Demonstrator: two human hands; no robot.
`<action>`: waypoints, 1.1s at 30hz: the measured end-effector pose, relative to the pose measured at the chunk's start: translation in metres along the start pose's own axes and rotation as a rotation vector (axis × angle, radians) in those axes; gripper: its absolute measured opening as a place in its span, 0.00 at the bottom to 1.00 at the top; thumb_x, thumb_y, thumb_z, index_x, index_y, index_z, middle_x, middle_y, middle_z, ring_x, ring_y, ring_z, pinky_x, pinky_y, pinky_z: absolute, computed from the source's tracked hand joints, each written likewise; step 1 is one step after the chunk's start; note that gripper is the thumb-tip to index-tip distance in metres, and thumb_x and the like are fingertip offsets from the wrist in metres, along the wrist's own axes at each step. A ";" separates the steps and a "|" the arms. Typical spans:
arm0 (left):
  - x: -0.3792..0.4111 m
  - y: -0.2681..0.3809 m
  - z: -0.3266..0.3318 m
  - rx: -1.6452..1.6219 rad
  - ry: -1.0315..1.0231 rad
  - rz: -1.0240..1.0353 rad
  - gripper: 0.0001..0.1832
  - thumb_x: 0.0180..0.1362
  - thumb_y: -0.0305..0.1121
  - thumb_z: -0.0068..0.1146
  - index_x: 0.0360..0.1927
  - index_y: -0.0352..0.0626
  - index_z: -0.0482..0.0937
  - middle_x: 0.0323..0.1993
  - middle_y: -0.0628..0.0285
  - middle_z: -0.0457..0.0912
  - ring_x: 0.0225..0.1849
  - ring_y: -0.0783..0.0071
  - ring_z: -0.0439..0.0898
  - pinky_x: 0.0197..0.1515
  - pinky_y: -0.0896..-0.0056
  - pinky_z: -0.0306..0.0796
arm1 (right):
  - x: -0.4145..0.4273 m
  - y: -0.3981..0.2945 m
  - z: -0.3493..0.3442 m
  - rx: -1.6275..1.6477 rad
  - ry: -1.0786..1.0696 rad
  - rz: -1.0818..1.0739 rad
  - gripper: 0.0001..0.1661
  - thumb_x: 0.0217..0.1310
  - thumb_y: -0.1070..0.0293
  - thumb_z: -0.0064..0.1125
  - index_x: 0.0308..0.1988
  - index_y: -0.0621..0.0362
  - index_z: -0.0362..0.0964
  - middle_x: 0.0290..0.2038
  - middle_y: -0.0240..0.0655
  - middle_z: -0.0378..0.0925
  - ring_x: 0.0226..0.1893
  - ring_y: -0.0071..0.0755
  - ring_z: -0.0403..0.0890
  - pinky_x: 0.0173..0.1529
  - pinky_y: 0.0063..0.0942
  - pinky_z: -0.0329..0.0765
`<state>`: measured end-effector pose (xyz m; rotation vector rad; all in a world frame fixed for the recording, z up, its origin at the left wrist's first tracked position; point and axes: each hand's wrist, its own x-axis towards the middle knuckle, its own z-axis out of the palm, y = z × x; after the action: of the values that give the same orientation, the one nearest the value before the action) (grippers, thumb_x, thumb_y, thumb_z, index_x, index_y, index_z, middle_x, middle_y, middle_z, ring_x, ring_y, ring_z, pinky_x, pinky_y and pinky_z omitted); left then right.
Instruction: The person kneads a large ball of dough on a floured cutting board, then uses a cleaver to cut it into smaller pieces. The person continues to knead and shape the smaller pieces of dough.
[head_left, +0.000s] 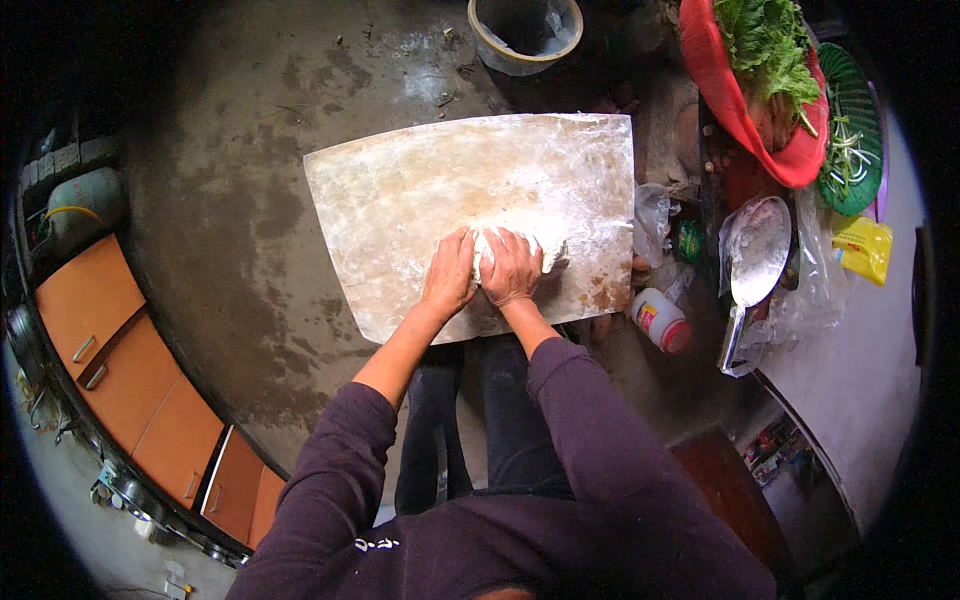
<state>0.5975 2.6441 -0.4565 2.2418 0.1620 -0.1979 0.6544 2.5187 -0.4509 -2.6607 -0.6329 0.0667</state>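
A pale, floury mass of dough (553, 253) lies on a wooden board (405, 187) dusted with flour. My right hand (511, 264) presses on top of it, fingers bent over the dough. Against its left side rests my left hand (450, 274), its thumb side touching the dough and its fingertips near the top edge. Loose flour surrounds the dough, mostly above and to the right. Both palms and the underside of the dough are hidden.
Right of the board are a plastic jar with a red lid (660, 321), a metal scoop with flour (759, 251), a red basket of leafy greens (712, 82) and a green basket (847, 127). A bucket (517, 60) stands beyond. Orange cabinets (150, 375) line the left.
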 end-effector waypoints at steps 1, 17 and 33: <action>0.006 0.002 -0.003 0.008 -0.004 -0.029 0.37 0.41 0.18 0.54 0.61 0.32 0.61 0.61 0.42 0.64 0.59 0.42 0.65 0.62 0.54 0.63 | 0.006 0.003 0.004 0.012 0.011 -0.005 0.24 0.51 0.54 0.48 0.46 0.50 0.77 0.45 0.36 0.77 0.48 0.41 0.75 0.59 0.45 0.60; 0.080 -0.026 -0.011 0.077 -0.290 -0.558 0.34 0.38 0.43 0.70 0.47 0.41 0.65 0.30 0.47 0.82 0.36 0.43 0.80 0.37 0.47 0.72 | 0.091 0.017 0.033 -0.044 -0.167 0.149 0.14 0.51 0.55 0.53 0.23 0.51 0.74 0.25 0.34 0.78 0.31 0.40 0.78 0.43 0.44 0.65; -0.036 0.034 -0.010 0.005 0.093 0.101 0.35 0.45 0.37 0.67 0.55 0.37 0.64 0.55 0.47 0.67 0.56 0.46 0.66 0.56 0.50 0.63 | 0.019 0.071 -0.052 -0.020 -0.218 -0.020 0.27 0.66 0.45 0.41 0.33 0.54 0.79 0.31 0.42 0.79 0.36 0.49 0.79 0.44 0.45 0.71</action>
<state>0.5698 2.6283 -0.4174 2.2590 0.0979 -0.0394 0.7088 2.4497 -0.4304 -2.6875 -0.7319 0.3505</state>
